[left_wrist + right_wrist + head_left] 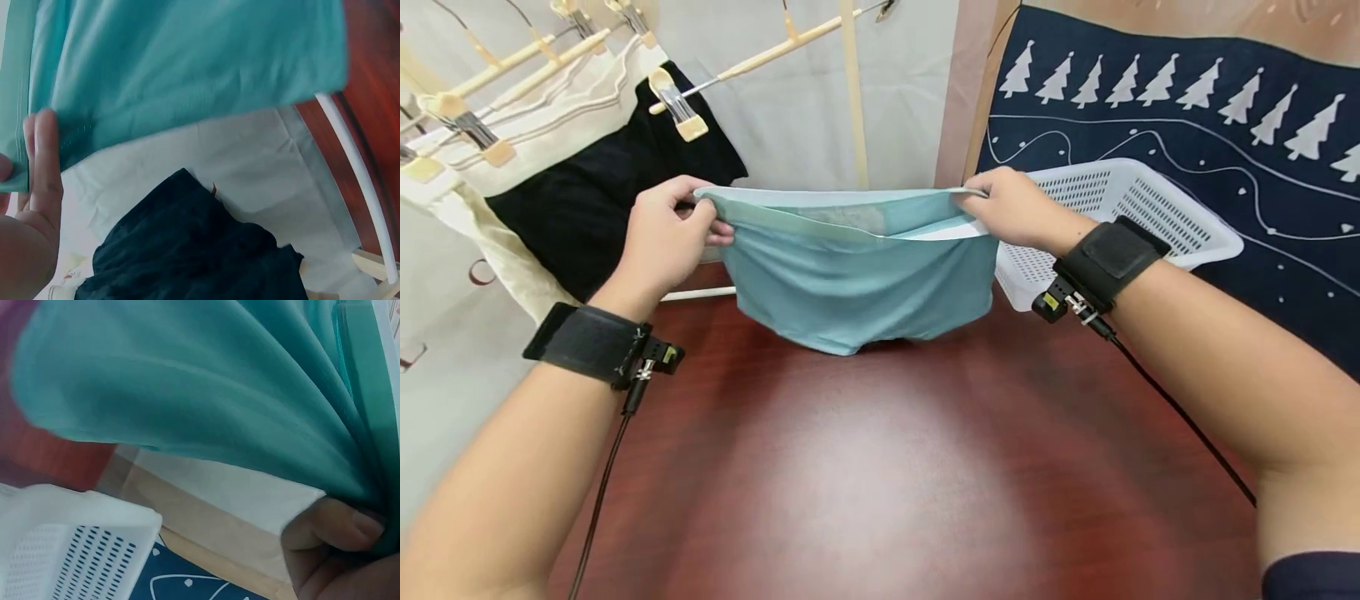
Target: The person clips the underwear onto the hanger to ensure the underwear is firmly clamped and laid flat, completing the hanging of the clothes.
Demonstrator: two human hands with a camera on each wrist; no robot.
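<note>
Teal shorts (857, 275) held stretched above the table (865, 483): left hand (662, 237) and right hand (1015, 208) each pinch the waistband; basket (1150, 208) just right of the shorts.

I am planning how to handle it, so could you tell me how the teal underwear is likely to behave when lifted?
The teal underwear looks floppy: it sags between the left hand and right hand pinching its waistband. It probably weighs little, since fingertip pinches hold it up. Released, it would likely collapse onto the table.

Head looks down; wrists close on shared teal garment (857, 275)
</note>
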